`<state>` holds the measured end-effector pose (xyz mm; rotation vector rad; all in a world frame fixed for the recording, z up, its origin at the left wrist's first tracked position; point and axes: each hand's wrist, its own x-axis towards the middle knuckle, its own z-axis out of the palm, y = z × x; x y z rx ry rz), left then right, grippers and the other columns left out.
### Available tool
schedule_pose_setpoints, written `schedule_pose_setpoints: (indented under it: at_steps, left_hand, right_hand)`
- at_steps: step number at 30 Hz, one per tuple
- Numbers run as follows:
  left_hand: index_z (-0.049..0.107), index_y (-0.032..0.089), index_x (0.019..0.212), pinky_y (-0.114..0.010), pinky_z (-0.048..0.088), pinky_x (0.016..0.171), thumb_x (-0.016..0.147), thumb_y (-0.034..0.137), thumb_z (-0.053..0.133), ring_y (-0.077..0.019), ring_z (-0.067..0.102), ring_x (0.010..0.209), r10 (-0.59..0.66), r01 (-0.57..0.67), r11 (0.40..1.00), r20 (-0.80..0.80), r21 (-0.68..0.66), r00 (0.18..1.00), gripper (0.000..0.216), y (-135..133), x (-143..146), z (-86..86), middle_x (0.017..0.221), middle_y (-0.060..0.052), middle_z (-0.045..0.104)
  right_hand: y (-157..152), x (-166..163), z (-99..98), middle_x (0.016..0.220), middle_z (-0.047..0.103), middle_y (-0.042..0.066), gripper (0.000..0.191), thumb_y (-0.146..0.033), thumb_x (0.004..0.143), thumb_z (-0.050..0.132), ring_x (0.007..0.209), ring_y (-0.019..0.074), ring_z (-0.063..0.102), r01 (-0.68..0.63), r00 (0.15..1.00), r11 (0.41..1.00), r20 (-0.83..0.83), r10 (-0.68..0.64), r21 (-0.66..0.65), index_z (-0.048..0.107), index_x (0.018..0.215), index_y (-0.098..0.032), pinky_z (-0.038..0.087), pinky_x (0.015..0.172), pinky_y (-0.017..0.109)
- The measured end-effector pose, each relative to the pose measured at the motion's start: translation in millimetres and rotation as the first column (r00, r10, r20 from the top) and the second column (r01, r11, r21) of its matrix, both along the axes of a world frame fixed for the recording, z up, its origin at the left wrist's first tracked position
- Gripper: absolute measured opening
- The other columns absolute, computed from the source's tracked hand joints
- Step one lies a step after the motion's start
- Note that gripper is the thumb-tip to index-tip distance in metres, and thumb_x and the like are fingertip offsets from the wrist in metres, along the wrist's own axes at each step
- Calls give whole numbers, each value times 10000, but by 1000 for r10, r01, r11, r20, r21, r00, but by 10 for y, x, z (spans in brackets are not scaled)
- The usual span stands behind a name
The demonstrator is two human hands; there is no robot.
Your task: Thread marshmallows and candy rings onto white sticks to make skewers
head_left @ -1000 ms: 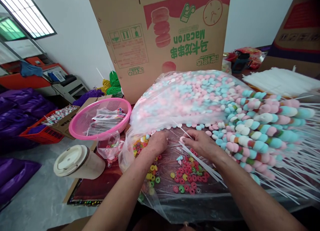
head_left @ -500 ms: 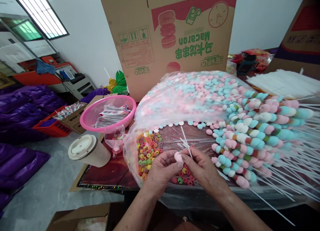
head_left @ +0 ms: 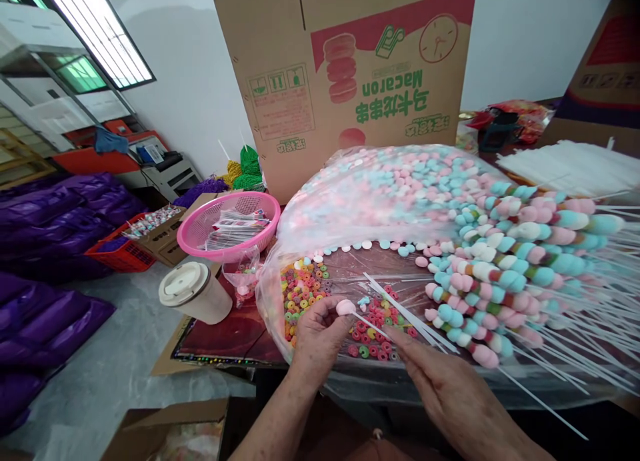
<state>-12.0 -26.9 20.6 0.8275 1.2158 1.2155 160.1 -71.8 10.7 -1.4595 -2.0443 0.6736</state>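
Observation:
My left hand [head_left: 316,333] pinches a pink marshmallow candy [head_left: 345,307] between thumb and fingers. My right hand [head_left: 440,381] grips a thin white stick [head_left: 369,326] whose tip goes into that candy. Both hands hover over small coloured ring candies [head_left: 377,328] scattered on clear plastic. More loose white sticks [head_left: 410,312] lie just beyond my right hand. A heap of finished skewers [head_left: 515,274] of pink, blue and white candies fans out to the right. Behind them sits a big clear bag of pastel candies [head_left: 380,188].
A pink basket [head_left: 195,238] with packets and a lidded cup [head_left: 193,292] stand on the left. A tall Macaron carton [head_left: 350,68] rises at the back. White stick bundles [head_left: 570,164] lie far right. An open box [head_left: 170,431] sits on the floor, purple bags [head_left: 45,214] further left.
My hands drew back from the bag's edge toward me. The right hand pushed a stick into the pink candy held by the left, then slid back down the stick.

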Motion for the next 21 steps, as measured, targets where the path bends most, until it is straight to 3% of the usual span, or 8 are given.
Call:
schedule_pose_setpoints:
  at_steps: [5, 10, 17, 21]
  left_hand:
    - [626, 139, 794, -217, 466, 532, 583, 269, 699, -95, 541, 552, -26, 26, 1000, -42, -10, 999, 258, 5, 41, -12, 663, 1, 625]
    - [633, 142, 794, -232, 478, 577, 618, 263, 660, -109, 557, 582, 12, -3, 999, -179, 49, 984, 215, 7, 42, -121, 670, 0, 630]
    - [646, 163, 852, -219, 457, 538, 717, 238, 538, -112, 536, 564, -31, 95, 985, -400, 142, 916, 188, -51, 39, -216, 681, -3, 625]
    - [661, 202, 917, -260, 477, 678, 725, 198, 505, -157, 590, 702, 73, 154, 947, -655, 283, 752, 247, -118, 39, -222, 795, -32, 667]
  right_hand:
    - [-60, 1, -22, 981, 690, 54, 443, -159, 810, 324, 804, 196, 664, 25, 963, 999, 269, -33, 33, 533, 1191, -247, 521, 625, 282]
    - [-55, -64, 41, 841, 716, 51, 446, -149, 767, 413, 655, 209, 672, 112, 861, 994, 499, -99, 4, 543, 1177, -268, 468, 481, 251]
    - [-59, -133, 16, 819, 710, 65, 433, -120, 773, 375, 671, 205, 668, 75, 866, 995, 491, -97, 65, 546, 1157, -222, 468, 500, 261]
    - [-80, -184, -58, 837, 705, 77, 439, -78, 735, 367, 687, 206, 667, 68, 848, 995, 521, -99, 77, 569, 1105, -201, 484, 524, 267]
